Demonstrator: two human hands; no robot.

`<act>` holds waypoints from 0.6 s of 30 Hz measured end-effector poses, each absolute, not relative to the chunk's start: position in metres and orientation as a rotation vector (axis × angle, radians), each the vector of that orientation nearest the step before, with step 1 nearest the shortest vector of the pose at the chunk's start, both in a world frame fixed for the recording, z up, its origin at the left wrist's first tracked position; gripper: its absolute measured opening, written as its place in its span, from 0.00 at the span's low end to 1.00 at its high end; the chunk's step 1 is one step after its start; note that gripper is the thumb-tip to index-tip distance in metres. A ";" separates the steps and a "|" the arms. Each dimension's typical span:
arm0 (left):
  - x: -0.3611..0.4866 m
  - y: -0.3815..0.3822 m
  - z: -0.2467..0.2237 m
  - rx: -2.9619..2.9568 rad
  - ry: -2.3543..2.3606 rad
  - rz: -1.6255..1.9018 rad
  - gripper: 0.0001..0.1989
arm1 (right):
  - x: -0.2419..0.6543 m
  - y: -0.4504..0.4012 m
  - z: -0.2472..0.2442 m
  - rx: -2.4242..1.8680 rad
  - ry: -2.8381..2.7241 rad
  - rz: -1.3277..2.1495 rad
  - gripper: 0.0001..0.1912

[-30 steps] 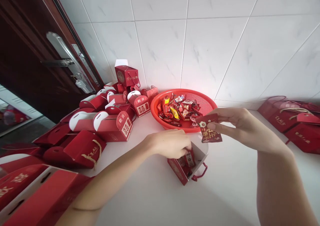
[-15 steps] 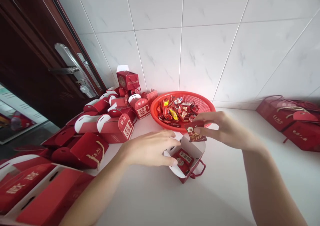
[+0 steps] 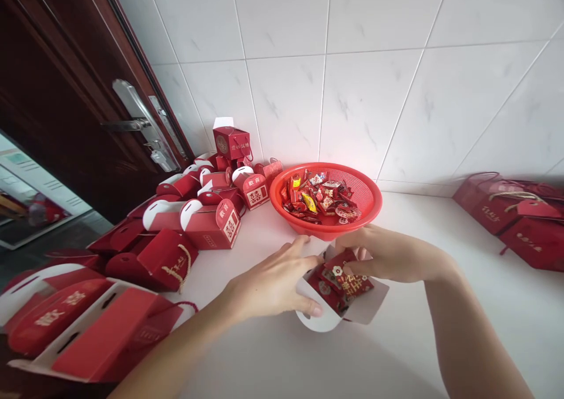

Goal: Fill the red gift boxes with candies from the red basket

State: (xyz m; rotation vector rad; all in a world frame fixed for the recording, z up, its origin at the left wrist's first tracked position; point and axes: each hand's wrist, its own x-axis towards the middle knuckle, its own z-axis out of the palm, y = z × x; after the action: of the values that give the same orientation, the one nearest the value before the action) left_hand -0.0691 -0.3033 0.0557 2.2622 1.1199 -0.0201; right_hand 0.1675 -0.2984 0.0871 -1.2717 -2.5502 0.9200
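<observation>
Soft, cool, fairly bright light on tiled wall (image 3: 282, 29) and white table (image 3: 418, 228); door (image 3: 57, 93) dim, detail sunk in dark. Faint, soft-edged shadow across lower table. Pinkish tint on wall behind red basket (image 3: 375, 202). Small highlights on metal door handle (image 3: 136, 114). Wide-angle stretch toward edges; small lettering soft.

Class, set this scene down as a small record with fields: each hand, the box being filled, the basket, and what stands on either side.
Left hand: open, at the near box's edge
Right hand: pinching a red packet
Near box: open, red packets inside
Basket: red plastic, behind the near box, holding wrapped sweets, mostly red
Left side: many red boxes, one raised above others
Right side: more red boxes
</observation>
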 end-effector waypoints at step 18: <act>-0.059 -0.294 0.060 2.371 1.045 0.028 0.38 | 0.151 -0.306 0.084 -1.551 -2.553 0.523 0.11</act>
State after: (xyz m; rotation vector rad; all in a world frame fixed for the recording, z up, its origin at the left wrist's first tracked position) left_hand -0.0587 -0.2942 0.0605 2.3713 1.0448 0.0277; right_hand 0.1506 -0.3059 0.0842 -1.5508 -2.5532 0.5232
